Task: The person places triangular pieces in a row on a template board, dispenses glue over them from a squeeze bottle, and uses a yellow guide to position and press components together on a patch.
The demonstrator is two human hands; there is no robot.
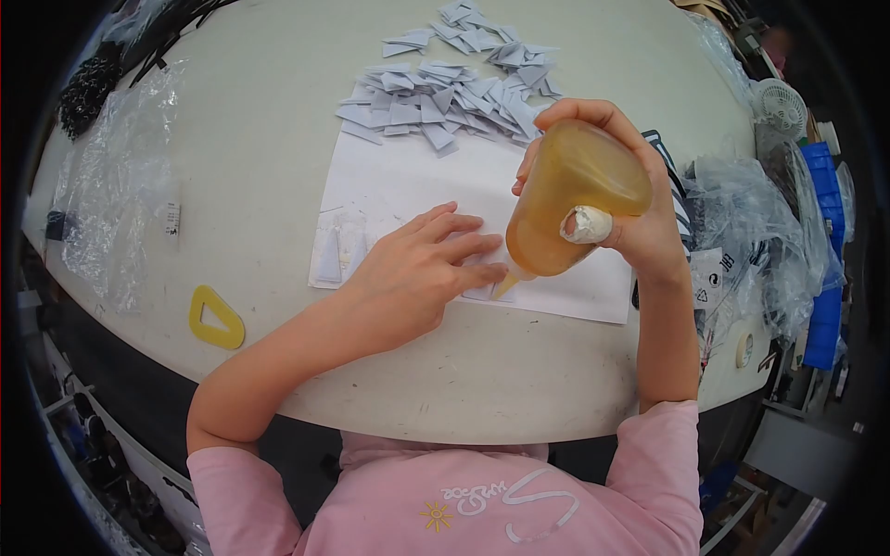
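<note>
My right hand (640, 218) grips a squeeze bottle of amber liquid (579, 190), which looks like glue. The bottle is tipped with its narrow nozzle (505, 285) pointing down and left, close to the paper. White wrapping covers the thumb. My left hand (417, 264) lies palm down with fingers outstretched over a white sheet (389, 181); its fingertips are beside the nozzle, at a small paper piece (480, 292) partly hidden beneath them. More small pieces (329, 255) lie at the sheet's left corner. Beyond the hands, cut paper pieces (445, 102) are heaped on the sheet's far edge.
A yellow ring with a triangular hole (217, 317) rests on the table (417, 394) at left. Clear plastic bags (116, 185) lie far left, with more plastic wrap (756, 232) at right. A tape roll (744, 348), a blue bin (822, 255) and a small fan (779, 107) are also at right.
</note>
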